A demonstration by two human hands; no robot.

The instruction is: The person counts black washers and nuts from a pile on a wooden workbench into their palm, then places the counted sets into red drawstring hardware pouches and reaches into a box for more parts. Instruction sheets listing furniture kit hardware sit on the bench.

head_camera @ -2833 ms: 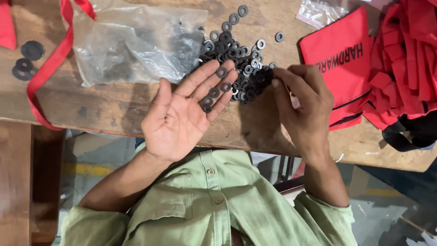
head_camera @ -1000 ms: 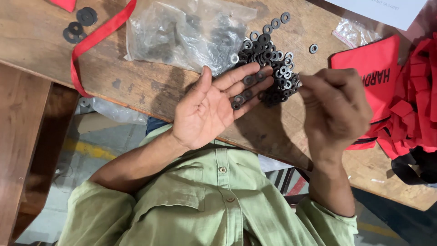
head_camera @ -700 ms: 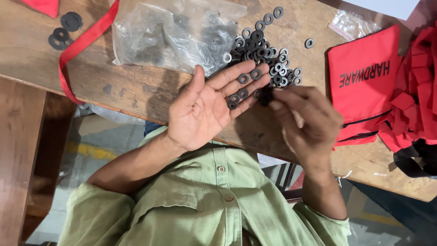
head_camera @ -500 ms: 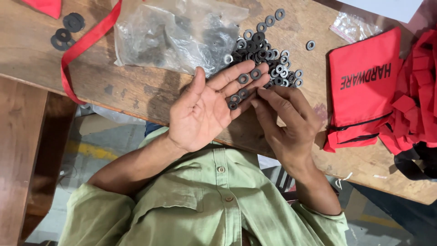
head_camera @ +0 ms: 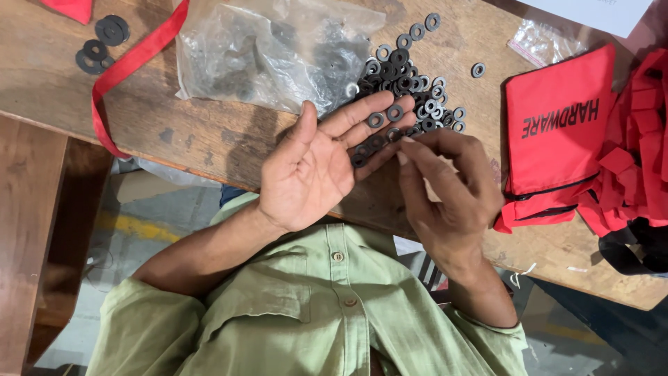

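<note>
Worn wooden tabletop is carrying everything, with the pile of washers as landmark. Nearest the viewer, the left hand is lying palm up with its grip spread wide, a few dark washers resting on its fingers just short of the pile. Beside it, the right hand is curling its fingertips together at those fingers; what it is pinching is hidden. Left of the pile a clear plastic bag is lying; right, a red pouch.

Small dark ring washers: few flat on open palm's fingers, rest heaped on table.
</note>
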